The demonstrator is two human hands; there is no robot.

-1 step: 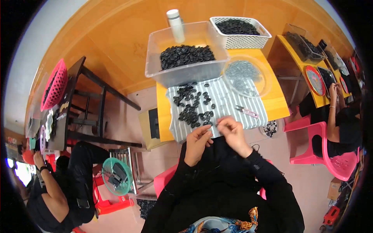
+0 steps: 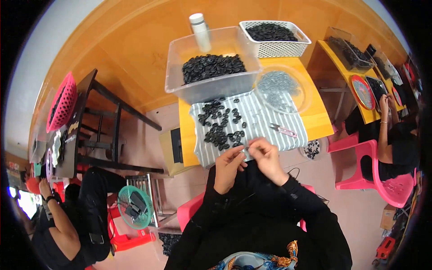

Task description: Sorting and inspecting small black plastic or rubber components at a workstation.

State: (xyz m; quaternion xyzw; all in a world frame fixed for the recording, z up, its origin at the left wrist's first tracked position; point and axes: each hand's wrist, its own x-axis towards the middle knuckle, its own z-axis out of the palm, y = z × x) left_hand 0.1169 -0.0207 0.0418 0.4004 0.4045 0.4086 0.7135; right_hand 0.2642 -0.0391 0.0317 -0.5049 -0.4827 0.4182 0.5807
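My left hand [image 2: 228, 168] and my right hand [image 2: 266, 158] meet at the fingertips just over the near edge of a grey-and-white striped cloth [image 2: 265, 117]. Both are closed in a pinch. Something tiny and dark shows between them, too small to name. Beyond the left hand, small black oval pieces [image 2: 219, 133] lie loose and heaped on the cloth. Thread snips [image 2: 284, 130] with pink handles rest to the right of them. Farther back on the right, a clear round tray [image 2: 307, 96] holds many small silvery pieces [image 2: 278, 84].
A clear plastic bin [image 2: 211, 92] of black pieces stands at the back, beside a white basket [image 2: 281, 49] and a white bottle [image 2: 200, 33]. Co-workers sit on both sides, one near a pink chair [image 2: 355, 166]. A green basket [image 2: 135, 207] is at the left.
My right hand has come slightly left and down, its fingertips now against the left hand's. The whole view has shifted a little; the things on the table lie as before.
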